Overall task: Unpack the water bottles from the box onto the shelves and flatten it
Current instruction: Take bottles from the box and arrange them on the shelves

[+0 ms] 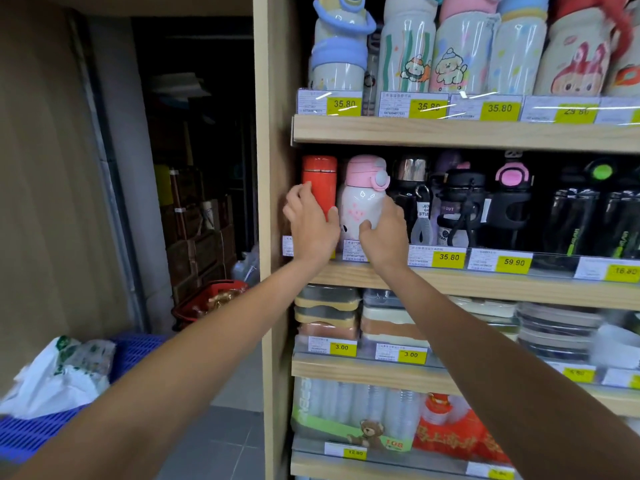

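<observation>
A red flask (pixel 320 174) stands at the far left of the middle shelf (pixel 467 289). My left hand (pixel 310 225) grips its lower part, fingers wrapped round the left side and thumb on the right. Beside it stands a white bottle with a pink lid (pixel 363 192). My right hand (pixel 386 233) holds that bottle's base, thumb in front and fingers behind on the right. The box is not in view.
Dark bottles (pixel 460 206) fill the rest of the middle shelf. Cartoon bottles (pixel 446 50) line the shelf above, lunch boxes (pixel 329 313) the one below. At left are a blue crate (pixel 41 431) with plastic bags, a red basket (pixel 207 299) and stacked cartons in a dark storeroom.
</observation>
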### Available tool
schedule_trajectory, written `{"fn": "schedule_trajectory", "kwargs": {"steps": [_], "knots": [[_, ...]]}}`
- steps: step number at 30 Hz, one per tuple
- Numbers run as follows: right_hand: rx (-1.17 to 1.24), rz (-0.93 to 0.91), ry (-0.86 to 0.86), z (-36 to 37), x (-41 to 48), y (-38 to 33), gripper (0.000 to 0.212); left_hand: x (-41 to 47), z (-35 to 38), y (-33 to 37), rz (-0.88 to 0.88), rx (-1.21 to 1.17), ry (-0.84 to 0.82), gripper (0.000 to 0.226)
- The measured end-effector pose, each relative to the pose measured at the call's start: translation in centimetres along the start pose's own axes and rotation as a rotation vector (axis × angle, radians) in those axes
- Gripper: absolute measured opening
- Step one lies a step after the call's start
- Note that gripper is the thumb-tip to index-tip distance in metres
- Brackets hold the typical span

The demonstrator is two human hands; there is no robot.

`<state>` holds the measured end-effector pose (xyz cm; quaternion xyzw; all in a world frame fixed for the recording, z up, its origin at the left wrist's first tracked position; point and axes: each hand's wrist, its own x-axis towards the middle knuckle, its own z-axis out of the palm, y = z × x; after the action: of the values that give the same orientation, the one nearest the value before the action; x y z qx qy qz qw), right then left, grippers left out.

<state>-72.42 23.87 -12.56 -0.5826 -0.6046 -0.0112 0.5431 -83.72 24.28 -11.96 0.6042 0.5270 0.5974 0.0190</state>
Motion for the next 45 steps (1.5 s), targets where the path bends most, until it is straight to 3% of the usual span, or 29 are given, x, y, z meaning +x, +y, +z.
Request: {"fn": "schedule_trajectory", "kwargs": {"steps": [4,7,9,14,19,25,28,33,38,45], "knots": [[0.09,0.03,0.007,0.0,0.2,0.1,0.043,-1.0,0.8,0.4,0.113,-0.146,-0.232,0.035],[0.149,0.038,-0.007,0.0,-0.1,0.2,0.041,-1.3,1.4,0.9,0.092,-0.058,-0.308,0.016],[0.179,0.039,-0.02,-0.1,-0.2,0.1,0.041,-1.2,1.6,1.0,0.065,0.004,-0.3,0.021],[0.2,0.027,-0.037,-0.2,-0.2,0.0,0.035,-0.5,1.3,1.0,-0.036,-0.096,-0.364,0.035],[0.223,0.07,-0.061,-0.6,0.3,0.0,0.035,-0.2,1.3,1.0,-0.079,-0.133,-0.42,0.028],[0.208,0.091,-0.072,-0.6,0.6,-0.6,0.015,0.4,0.4,1.8,-0.126,-0.16,-0.547,0.021],[0.208,0.123,-0.09,-0.6,0.7,-0.7,0.023,0.8,0.2,2.3,-0.131,-0.168,-0.58,0.021],[0.25,0.132,-0.135,-1.2,1.0,-0.7,0.014,0.9,0.0,3.2,-0.18,-0.117,-0.54,0.019],[0.252,0.138,-0.181,-1.6,1.2,-0.8,0.016,0.9,0.5,3.7,-0.223,-0.038,-0.506,0.035],[0.284,0.159,-0.186,-1.7,0.9,-1.0,0.007,0.3,0.3,3.8,-0.209,-0.069,-0.503,0.034]]}}
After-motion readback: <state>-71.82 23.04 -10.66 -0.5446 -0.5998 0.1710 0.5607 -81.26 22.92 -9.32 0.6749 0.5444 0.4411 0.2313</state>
